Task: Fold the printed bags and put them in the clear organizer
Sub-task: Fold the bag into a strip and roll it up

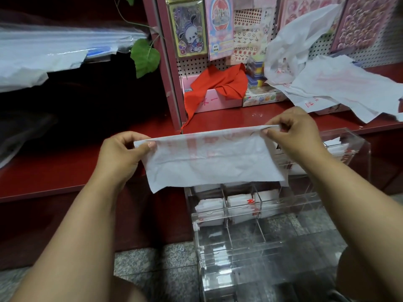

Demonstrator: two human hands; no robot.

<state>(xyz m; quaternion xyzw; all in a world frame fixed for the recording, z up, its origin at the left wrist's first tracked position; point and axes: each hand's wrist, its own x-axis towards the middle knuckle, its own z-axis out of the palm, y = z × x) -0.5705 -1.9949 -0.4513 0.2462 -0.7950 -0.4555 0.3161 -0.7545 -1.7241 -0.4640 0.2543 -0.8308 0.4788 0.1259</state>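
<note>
Left hand (122,149) pinches the top left corner of the printed bag (209,162); right hand (292,129) pinches the top right corner. Bag hangs taut above the clear organizer (250,236), off the shelf (218,120). Thin, limp, probably slippery film; grip by edges.

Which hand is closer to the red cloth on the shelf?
Left. The left hand pinches the bag corner below and left of the red cloth. The right hand pinches the other corner, farther off, below and right of it.
</note>
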